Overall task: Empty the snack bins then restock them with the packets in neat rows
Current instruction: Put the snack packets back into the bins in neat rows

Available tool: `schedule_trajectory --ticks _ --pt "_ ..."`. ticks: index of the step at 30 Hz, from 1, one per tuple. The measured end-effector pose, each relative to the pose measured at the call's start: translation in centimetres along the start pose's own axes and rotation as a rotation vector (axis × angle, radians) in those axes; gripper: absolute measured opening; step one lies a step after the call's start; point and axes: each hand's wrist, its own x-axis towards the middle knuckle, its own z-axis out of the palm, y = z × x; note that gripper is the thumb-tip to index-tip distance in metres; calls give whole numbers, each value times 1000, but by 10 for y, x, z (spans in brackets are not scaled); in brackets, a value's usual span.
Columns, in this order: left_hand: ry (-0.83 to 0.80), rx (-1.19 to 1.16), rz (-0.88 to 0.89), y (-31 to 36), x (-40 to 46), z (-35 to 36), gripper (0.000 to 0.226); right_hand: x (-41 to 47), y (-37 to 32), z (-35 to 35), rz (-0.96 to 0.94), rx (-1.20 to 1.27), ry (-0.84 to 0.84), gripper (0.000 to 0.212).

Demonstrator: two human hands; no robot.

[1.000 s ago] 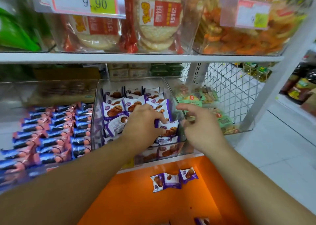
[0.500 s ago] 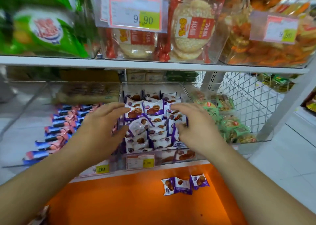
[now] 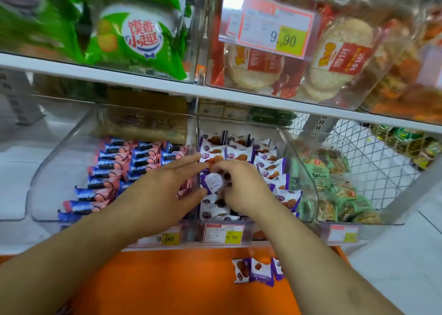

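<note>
At nine o'clock we see a clear bin holding blue-and-pink packets laid in slanting rows. Our left hand reaches over that bin's right wall toward the middle bin; its fingers are straight and spread, the fingertips touching the top of a purple-and-white waffle packet, the thumb stretched toward the loose packets below. It holds nothing.

At the centre the middle bin is filled with purple waffle packets: those at twelve o'clock stand upright in rows, those along the three o'clock side lean in an overlapping line, and those nearer the front lie jumbled. Our right hand is inside this bin, fingers curled down among the jumbled packets, just beside a white-backed packet; we cannot tell for certain whether it pinches one, since the fingertips are blurred and hidden.

At three o'clock a third bin holds green packets heaped loosely, with a wire mesh panel behind.

On the shelf edge at six o'clock hang price tags. Below, on the orange shelf, three purple packets lie side by side, touching, partly behind our right forearm.

At twelve o'clock the upper shelf carries green bags and rice-cracker packs in clear bins.
</note>
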Motion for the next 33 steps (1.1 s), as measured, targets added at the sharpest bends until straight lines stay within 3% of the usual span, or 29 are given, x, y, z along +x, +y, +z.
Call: schedule_trajectory --ticks 3,7,10,13,16,19,22,24,29,33 --pt "-2 -7 8 0 -1 0 62 0 3 -5 59 132 80 36" --pt "5 -23 5 -2 2 0 62 0 9 -20 227 599 141 17" --pt "63 -113 -11 3 5 -3 57 2 13 -28 311 903 117 33" --pt "161 -246 -73 8 10 -4 56 -2 6 -37 267 1076 88 19" --pt "201 -435 -136 12 16 -4 54 -4 -2 -43 241 1154 29 23" --pt "234 -534 -145 15 18 -5 49 -6 -8 -44 207 1116 -30 23" --pt "262 -421 -132 13 16 -2 29 -12 -12 -49 169 1126 -103 20" --pt "259 -340 -131 12 13 1 25 -13 -10 -51 91 908 -102 22" --pt "177 -133 -94 9 7 6 51 -9 1 -48 151 492 55 33" --pt "134 -48 -59 2 1 8 60 0 11 -31 124 258 156 24"
